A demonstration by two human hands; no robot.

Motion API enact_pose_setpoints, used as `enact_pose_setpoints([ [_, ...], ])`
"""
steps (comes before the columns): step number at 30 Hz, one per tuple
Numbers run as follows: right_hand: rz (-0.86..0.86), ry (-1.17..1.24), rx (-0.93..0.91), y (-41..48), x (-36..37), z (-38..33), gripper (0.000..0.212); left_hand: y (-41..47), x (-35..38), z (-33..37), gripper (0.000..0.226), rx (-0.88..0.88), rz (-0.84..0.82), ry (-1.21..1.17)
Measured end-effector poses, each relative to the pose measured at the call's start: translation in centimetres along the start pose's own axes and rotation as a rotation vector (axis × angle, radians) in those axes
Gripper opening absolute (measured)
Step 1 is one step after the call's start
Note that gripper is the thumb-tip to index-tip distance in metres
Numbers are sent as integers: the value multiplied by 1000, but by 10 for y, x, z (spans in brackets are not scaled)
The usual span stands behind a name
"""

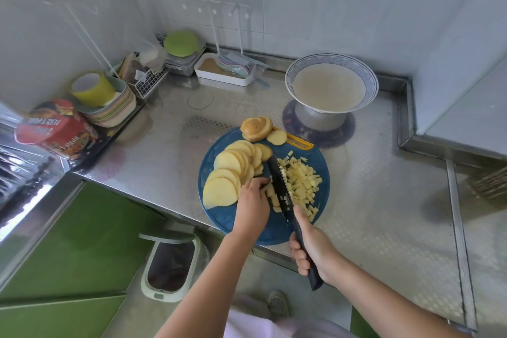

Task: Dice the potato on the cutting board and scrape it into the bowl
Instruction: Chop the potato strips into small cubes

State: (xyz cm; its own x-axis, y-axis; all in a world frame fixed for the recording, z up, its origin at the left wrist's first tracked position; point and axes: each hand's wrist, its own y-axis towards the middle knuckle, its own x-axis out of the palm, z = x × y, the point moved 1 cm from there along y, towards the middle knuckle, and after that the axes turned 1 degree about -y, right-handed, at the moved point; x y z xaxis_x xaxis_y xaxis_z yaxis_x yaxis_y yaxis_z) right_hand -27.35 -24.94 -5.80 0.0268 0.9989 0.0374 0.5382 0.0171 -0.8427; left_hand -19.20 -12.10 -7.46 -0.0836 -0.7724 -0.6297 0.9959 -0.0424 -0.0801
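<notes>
— What do we see nearest us?

— Our right hand (310, 250), fingers curled tight round the dark handle of the one knife (282, 192). Its blade lies across the round blue cutting board (227, 217), pointing away from us.

— And our other hand?

— Our left hand (252, 206) sits just left of the blade, fingertips bent down and clamped on the potato strips (273, 195), touching the knife's side.

— How much is cut?

— Right of the blade we have one loose pile of diced potato (301, 184), too many cubes to count. Left of it is a fanned row of potato slices (230, 173), which overlap too much for a sure count. At the board's far edge we see one stack of skin-on end pieces (256, 129) and a single small slice (276, 136) beside it.

— The bowl?

— One bowl (332, 82), blue-patterned rim, holding cloudy liquid, stands farther back on the steel tabletop (384, 200), apart from the board.
</notes>
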Motion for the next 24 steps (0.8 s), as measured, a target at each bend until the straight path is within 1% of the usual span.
enact_pose_setpoints([
  [2, 1, -10, -17, -1, -1, -1, 71, -3, 0, -1, 34, 36, -10, 85],
  [5, -1, -39, -41, -2, -3, -2, 71, -4, 1, 0, 34, 22, 16, 152],
  [10, -25, -33, -78, -7, -4, -7, 71, -5, 0, 6, 22, -10, 63, 219],
  [14, -56, -113, -156, -14, -13, -22, 71, 2, -6, 13, 19, -66, -2, 298],
  [18, -97, -263, -140, -23, -24, -30, 71, 0, -13, 22, 22, -100, -78, 469],
  [20, -97, -345, -130, -27, -30, -29, 72, -5, -14, 18, 21, -152, -84, 473],
  [24, -145, -481, -98, -35, -45, -28, 71, -22, -14, 10, 19, -271, -56, 398],
])
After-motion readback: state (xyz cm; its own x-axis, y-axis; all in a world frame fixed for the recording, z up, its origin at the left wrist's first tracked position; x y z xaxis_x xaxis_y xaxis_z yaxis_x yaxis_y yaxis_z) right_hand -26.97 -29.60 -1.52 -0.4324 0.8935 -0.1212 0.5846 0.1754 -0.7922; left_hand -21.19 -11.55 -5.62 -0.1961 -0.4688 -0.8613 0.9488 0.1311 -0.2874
